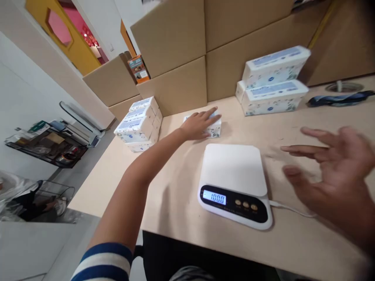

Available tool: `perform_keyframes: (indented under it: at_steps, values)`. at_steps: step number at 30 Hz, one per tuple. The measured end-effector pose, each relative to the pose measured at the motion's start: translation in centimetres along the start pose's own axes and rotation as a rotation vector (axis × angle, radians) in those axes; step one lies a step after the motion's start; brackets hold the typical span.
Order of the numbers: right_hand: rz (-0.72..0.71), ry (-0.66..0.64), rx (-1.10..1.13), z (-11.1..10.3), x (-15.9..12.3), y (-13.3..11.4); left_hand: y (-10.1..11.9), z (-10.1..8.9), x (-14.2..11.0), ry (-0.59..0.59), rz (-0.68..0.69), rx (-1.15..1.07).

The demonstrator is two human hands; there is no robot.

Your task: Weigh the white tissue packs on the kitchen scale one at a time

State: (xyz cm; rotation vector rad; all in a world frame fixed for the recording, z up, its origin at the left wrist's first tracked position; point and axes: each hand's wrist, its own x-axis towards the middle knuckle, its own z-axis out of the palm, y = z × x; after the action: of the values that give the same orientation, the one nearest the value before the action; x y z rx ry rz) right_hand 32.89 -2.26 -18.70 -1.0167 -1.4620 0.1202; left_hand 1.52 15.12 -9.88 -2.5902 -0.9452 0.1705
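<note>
My left hand [197, 125] reaches out over a white tissue pack [216, 129] lying on the table. Its fingers are spread across the top, and the hand covers much of the pack. Closer to me is a white digital scale [234, 168] with a bare platform; its lit display [215, 197] shows digits that look like 100.0. To the right of the scale, my right hand [336, 168] hovers with fingers apart, slightly blurred and holding nothing. A stack of tissue packs [136, 125] stands at the left, and several more packs [274, 97] are piled at the back right.
Large cardboard boxes [175, 86] line the back of the table [175, 195]. A small orange box [138, 69] is tucked among them. A white cable [290, 208] runs right from the scale. Dark blue folded fabric [340, 99] lies near a round table hole [344, 86].
</note>
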Motion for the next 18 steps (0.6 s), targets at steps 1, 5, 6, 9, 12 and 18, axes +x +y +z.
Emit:
perform_keyframes:
  at_steps: [1,5,6,9,12,18]
  values:
    - [-0.047,-0.04,-0.042,0.2,0.0,0.0,0.6,0.3,1.1,0.045,0.031,0.006]
    - [-0.291,-0.079,-0.233,0.3,0.3,-1.3,1.6,2.1,4.0,0.16,0.126,0.071]
    - [-0.333,-0.075,-0.246,0.3,0.3,-1.7,1.2,2.7,4.3,0.167,0.147,0.091]
    - [-0.406,-0.019,-0.264,-0.1,0.7,-2.2,-1.4,4.1,4.4,0.166,0.231,0.12]
    - [-0.505,0.057,-0.279,-0.6,1.3,-1.4,-4.7,5.0,3.2,0.148,0.17,0.075]
    - [-0.423,0.059,-0.302,-0.5,1.9,0.8,-7.0,6.1,1.5,0.145,-0.373,-0.044]
